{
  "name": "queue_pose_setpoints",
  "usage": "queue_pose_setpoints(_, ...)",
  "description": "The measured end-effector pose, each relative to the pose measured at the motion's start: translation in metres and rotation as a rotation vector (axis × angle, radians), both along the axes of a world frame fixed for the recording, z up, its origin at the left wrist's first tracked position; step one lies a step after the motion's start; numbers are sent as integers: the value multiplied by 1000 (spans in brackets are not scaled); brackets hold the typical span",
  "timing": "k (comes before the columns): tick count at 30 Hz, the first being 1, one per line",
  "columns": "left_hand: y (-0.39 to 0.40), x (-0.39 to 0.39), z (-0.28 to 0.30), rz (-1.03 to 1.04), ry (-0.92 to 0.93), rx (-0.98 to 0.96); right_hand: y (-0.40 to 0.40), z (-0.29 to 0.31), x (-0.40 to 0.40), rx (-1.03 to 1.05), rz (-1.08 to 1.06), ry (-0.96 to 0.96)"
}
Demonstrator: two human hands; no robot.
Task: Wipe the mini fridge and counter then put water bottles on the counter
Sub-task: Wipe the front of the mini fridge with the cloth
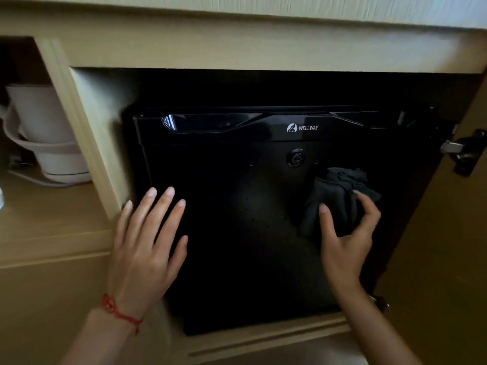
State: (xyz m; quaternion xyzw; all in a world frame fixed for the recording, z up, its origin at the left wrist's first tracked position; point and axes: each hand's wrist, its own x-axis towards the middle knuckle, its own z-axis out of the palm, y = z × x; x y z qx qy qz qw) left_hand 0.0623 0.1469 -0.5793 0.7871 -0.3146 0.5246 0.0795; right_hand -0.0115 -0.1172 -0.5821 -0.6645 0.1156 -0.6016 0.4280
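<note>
Half the black mini fridge (237, 206) door dissolves into shadow. My left hand (147, 246) lies flat against it, fingers spread; my right hand (347, 233) pinches a dark cloth (334, 201).

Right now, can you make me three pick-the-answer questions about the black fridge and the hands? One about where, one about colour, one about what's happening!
1. Where is the crumpled dark grey cloth?
A. In the right hand, against the door of the glossy black mini fridge
B. On the shelf beside the white kettle
C. On the floor

2. What colour is the thin string bracelet on the left wrist?
A. Blue
B. Red
C. Green

3. What is the left hand doing?
A. Holding a bottle
B. Pulling the handle
C. Lying flat and open on the fridge door

Answers: 1 A, the fingers grip the cloth on the door's right side. 2 B, the cord is plainly red. 3 C, its fingers are spread, holding nothing.
</note>
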Motion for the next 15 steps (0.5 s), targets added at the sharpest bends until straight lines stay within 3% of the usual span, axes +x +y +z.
queue_pose_setpoints(7, 3, 5, -7, 78, -93, 19, 30, -3, 13, -19, -45, -64)
queue_pose_setpoints(15, 1, 10, -9, 113, -145, 26, 88, 8, 36, -482, -3, -78)
